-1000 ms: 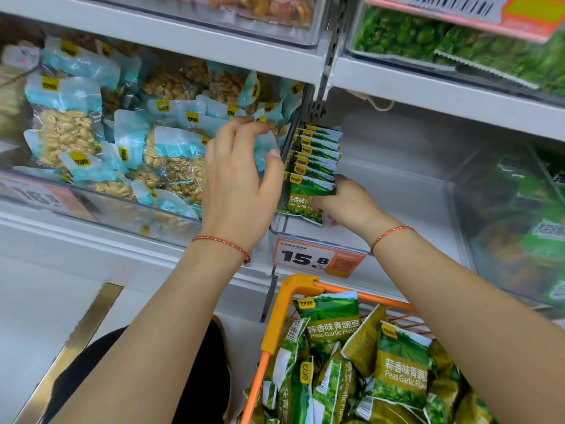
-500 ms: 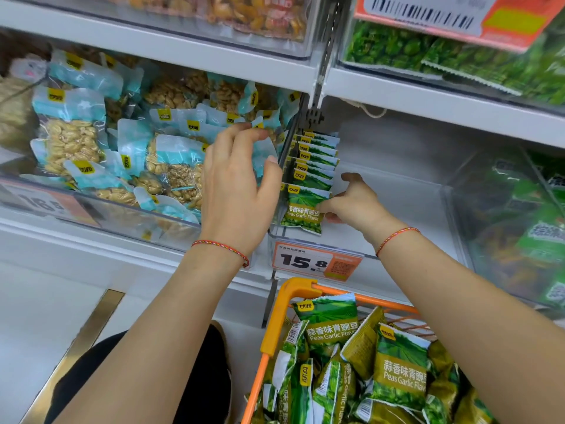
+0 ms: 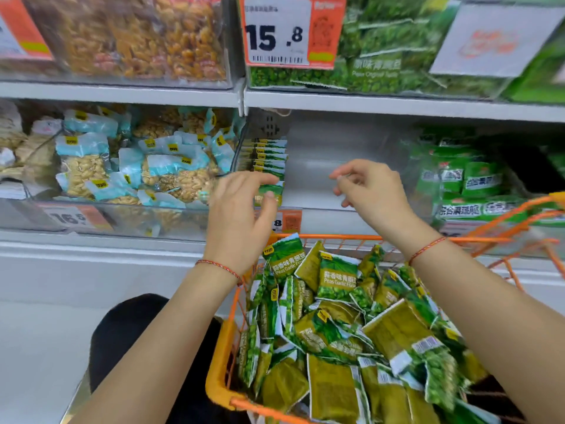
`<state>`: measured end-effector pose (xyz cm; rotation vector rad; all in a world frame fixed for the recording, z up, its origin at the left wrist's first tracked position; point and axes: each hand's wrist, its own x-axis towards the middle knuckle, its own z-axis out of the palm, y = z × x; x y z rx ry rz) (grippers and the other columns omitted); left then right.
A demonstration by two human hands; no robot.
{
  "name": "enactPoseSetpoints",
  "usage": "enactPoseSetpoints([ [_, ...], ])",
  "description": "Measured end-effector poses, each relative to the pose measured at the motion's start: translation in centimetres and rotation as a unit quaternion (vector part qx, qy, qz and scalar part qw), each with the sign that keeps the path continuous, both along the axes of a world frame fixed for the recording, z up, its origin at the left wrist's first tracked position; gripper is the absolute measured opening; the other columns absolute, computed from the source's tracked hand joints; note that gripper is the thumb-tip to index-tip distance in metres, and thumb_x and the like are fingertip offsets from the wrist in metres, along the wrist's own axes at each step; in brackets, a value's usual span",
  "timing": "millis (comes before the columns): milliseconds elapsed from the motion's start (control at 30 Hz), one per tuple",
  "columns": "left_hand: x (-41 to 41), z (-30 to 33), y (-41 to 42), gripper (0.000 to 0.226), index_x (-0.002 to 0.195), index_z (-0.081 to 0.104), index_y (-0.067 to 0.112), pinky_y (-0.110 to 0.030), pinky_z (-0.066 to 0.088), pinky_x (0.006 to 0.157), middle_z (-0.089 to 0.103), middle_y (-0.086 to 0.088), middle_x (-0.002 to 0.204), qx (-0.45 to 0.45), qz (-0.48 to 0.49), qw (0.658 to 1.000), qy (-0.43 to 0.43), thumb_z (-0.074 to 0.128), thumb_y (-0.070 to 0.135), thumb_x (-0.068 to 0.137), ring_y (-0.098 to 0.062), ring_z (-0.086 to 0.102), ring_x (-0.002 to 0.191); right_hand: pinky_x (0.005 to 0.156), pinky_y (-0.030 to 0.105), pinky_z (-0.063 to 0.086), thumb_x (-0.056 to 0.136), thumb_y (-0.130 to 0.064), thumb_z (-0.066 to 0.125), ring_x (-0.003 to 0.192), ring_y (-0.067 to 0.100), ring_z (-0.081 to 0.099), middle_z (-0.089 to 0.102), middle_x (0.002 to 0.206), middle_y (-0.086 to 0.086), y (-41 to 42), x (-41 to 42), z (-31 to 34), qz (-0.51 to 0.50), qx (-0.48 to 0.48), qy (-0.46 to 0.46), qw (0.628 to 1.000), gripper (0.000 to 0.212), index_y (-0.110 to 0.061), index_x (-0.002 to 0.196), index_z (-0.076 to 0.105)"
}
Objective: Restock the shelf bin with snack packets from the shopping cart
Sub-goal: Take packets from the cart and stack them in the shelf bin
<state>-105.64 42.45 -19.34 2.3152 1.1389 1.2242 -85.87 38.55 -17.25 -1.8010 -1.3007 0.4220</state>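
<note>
Both hands are raised in front of the clear shelf bin [image 3: 345,142], above the orange shopping cart [image 3: 220,377]. The left hand [image 3: 241,215] has its fingers relaxed and spread, holding nothing, with the fingertips close in front of the row of green snack packets [image 3: 270,160]. Those packets stand upright, packed one behind another against the bin's left wall; the rest of the bin floor shows bare.

The right hand [image 3: 373,194] hangs further right, before the middle of the bin, fingers loosely curled, thumb and forefinger near each other. Nothing shows between them, though blur softens the fingertips. A red string bracelet circles each wrist.

The cart holds a loose heap of green pea packets [image 3: 339,319], some face up with "Peas Garlic" print, others showing olive backs. An orange price tag [image 3: 289,220] sits on the bin's front edge. The neighbouring bin to the left holds pale blue nut packs [image 3: 88,169].
</note>
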Motion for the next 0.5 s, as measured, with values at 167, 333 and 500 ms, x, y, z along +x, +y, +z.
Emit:
enactPoseSetpoints([
  [167, 0.8, 2.3, -3.7, 0.036, 0.104, 0.067, 0.017, -0.027, 0.033, 0.089, 0.067, -0.001, 0.103, -0.021, -0.080, 0.990, 0.114, 0.041, 0.032, 0.085, -0.023, 0.053, 0.105, 0.071, 0.027, 0.050, 0.088, -0.018, 0.056, 0.061, 0.012, 0.065, 0.069, 0.072, -0.002, -4.8, 0.0, 2.8, 0.019, -0.066, -0.043, 0.997, 0.010, -0.019, 0.088, 0.065],
  [333, 1.9, 2.0, -7.1, 0.023, 0.111, 0.065, 0.026, -0.032, 0.048, 0.086, 0.068, 0.002, 0.111, -0.138, -0.133, 0.935, 0.297, 0.051, 0.026, 0.092, -0.019, 0.060, 0.106, 0.081, 0.033, 0.046, 0.088, -0.042, 0.057, 0.107, 0.027, 0.060, 0.066, 0.113, 0.004, -10.6, -0.3, 2.6, 0.012, -0.278, -0.392, 0.877, 0.031, -0.023, 0.112, 0.060],
  [500, 1.8, -0.5, -9.6, 0.043, 0.124, 0.053, 0.024, -0.034, 0.049, 0.083, 0.063, -0.001, 0.116, -0.169, -0.125, 0.849, 0.486, 0.057, 0.046, 0.087, -0.023, 0.056, 0.110, 0.078, 0.032, 0.047, 0.090, -0.023, 0.051, 0.109, 0.025, 0.058, 0.060, 0.120, 0.005, -16.2, -0.6, 0.0, 0.053, -0.364, -0.397, 0.841, 0.032, -0.020, 0.122, 0.053],
])
